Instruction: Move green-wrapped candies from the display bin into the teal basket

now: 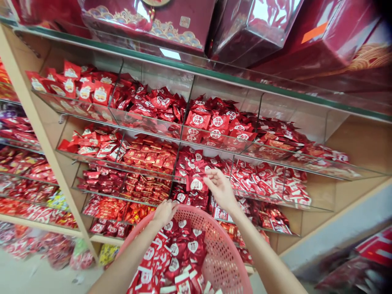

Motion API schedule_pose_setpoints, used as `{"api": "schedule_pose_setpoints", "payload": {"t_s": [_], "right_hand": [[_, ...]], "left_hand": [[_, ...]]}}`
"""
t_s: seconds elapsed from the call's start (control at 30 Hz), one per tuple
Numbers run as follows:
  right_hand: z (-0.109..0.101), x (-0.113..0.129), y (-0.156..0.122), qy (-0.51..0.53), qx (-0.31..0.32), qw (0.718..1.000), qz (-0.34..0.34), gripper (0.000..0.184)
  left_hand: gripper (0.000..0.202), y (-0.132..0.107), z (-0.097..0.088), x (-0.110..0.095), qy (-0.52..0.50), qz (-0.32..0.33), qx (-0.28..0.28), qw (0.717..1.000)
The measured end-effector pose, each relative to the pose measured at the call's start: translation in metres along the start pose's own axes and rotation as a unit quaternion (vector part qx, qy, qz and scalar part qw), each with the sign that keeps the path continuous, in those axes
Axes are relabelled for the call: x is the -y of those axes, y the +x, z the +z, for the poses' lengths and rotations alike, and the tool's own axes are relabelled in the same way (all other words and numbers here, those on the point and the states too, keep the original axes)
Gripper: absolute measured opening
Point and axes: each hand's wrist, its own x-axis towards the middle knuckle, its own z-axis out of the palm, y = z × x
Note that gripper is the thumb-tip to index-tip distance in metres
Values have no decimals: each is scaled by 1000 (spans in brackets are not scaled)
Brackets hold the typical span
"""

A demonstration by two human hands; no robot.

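**Pink perforated basket (230, 249) part-filled, shelves (275, 89) well stocked**

At the basket's twelve o'clock, our right hand (222, 192) pinches a white-labelled red packet (196, 184)! Our left hand (164, 213) curls at the rim, eleven o'clock, grip unclear. Printed packets (192, 246) heap inside; bare wall shows at three.

The person's left forearm (130, 259), lower left of centre in the frame, is bare, slender and smooth in outline, tapering toward the left hand (164, 213). The right forearm (260, 245), lower right of centre, is likewise bare and slim, with the same taper toward the right hand (222, 190). The 2 hands are ungloved. Fingernail detail is too small to resolve.
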Motion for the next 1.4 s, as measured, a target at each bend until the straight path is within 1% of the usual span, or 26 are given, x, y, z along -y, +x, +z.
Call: {"api": "schedule_pose_setpoints", "payload": {"t_s": [0.1, 0.17, 0.23, 0.27, 0.33, 0.4, 0.47, 0.57, 0.63, 0.67, 0.7, 0.73, 0.8, 0.83, 0.9, 0.93, 1.0, 1.13, 1.23, 1.33, 1.4], "right_hand": [[16, -13, -33, 7, 63, 996, 60, 24], [25, -31, -53, 8, 91, 991, 97, 22], [33, -56, -69, -4, 102, 987, 122, 19], [35, -70, -76, -15, 98, 986, 134, 17], [37, -94, -88, -27, 98, 981, 166, 13], [37, -113, -97, -21, 92, 975, 203, 11], [37, -123, -105, 7, 85, 962, 259, 15], [40, -127, -115, 82, 97, 924, 362, 25], [43, -127, -118, 115, 106, 905, 395, 28], [43, -126, -117, 114, 102, 906, 394, 28], [42, -126, -116, 97, 90, 914, 383, 26], [40, -126, -114, 66, 75, 928, 359, 22], [32, -124, -109, -31, 45, 958, 282, 13], [27, -123, -107, -88, 36, 966, 240, 11], [18, -120, -106, -184, 39, 965, 184, 13], [15, -119, -107, -216, 43, 959, 176, 15], [14, -120, -111, -247, 47, 951, 182, 17], [24, -133, -120, -232, 11, 954, 192, 18], [31, -145, -126, -222, -8, 957, 186, 16], [34, -151, -133, -233, 6, 955, 181, 18], [35, -148, -135, -280, 40, 941, 188, 22]], "left_hand": [[34, 1, 3, 2, 6, -1, 3, 1000], [33, 1, 4, 2, 6, -8, 13, 1000], [34, 0, 3, 2, 5, -9, 16, 1000], [34, 0, 3, 2, 5, -6, 15, 1000], [36, 0, 3, 3, 7, 2, 5, 1000], [35, 0, 4, 3, 7, 11, -1, 1000], [35, 1, 5, 4, 5, 16, -5, 1000], [35, 2, 6, 5, 4, 13, -8, 1000], [36, 2, 7, 5, 6, 14, -9, 1000], [37, 2, 7, 5, 7, 16, -10, 1000], [37, 2, 7, 5, 8, 18, -10, 1000], [37, 2, 7, 5, 10, 18, -8, 1000], [37, 2, 6, 4, 14, 15, -3, 1000], [36, 2, 6, 4, 14, 13, -1, 1000], [36, 2, 5, 3, 14, 9, 4, 1000], [36, 2, 4, 3, 13, 7, 5, 1000], [36, 1, 2, 1, 11, 7, 7, 1000], [36, 1, -1, 0, 13, 10, 10, 1000], [35, 1, 0, 0, 8, 7, 6, 1000], [35, 1, 1, 1, 3, 10, -1, 1000], [35, 1, 1, 1, 2, 8, -1, 1000]]}}
